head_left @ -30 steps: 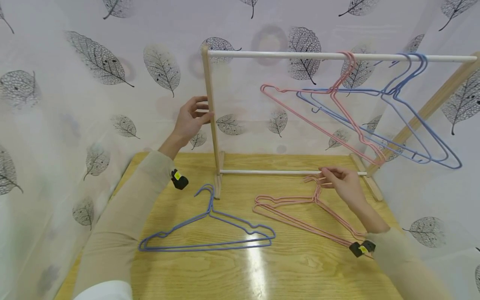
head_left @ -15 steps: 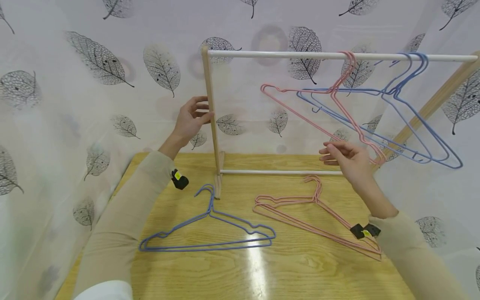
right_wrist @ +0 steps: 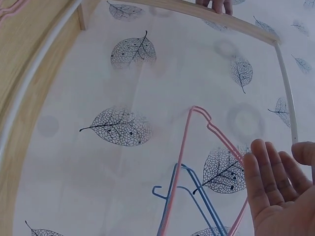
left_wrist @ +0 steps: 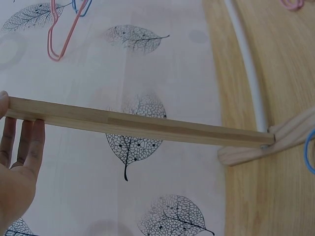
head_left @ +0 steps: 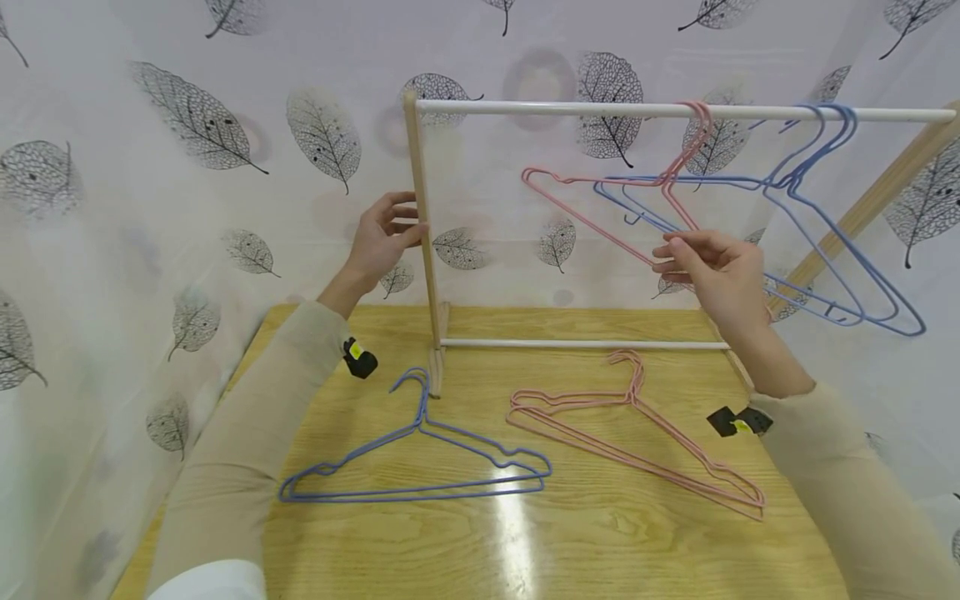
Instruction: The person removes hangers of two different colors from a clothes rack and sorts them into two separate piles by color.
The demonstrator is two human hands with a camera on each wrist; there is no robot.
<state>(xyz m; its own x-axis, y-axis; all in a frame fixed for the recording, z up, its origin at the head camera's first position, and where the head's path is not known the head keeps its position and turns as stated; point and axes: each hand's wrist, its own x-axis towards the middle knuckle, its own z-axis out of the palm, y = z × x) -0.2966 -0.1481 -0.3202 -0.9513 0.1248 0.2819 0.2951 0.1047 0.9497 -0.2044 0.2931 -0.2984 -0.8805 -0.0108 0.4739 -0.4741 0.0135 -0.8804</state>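
My left hand (head_left: 381, 242) holds the left wooden post (head_left: 417, 158) of a clothes rack, thumb on one side and fingers on the other. The left wrist view shows the same grip on the post (left_wrist: 147, 126). My right hand (head_left: 716, 275) is raised in front of the hanging pink hangers (head_left: 592, 218), overlapping their lower right part. Its fingers are extended and carry nothing, as the right wrist view shows of the hand (right_wrist: 280, 189). Behind the pink pair, blue hangers (head_left: 825, 242) hang from the white top rail (head_left: 540, 109).
Pink hangers (head_left: 600, 446) lie overlapped on the wooden table (head_left: 600, 550) below my right hand. Blue hangers (head_left: 420, 429) lie to their left. The rack's lower white bar (head_left: 547, 343) runs along the back, before a leaf-patterned curtain (head_left: 322, 50).
My right hand has risen from beside the hook of the pink hangers on the table to the front of the hanging pink ones. My left hand stays on the post.
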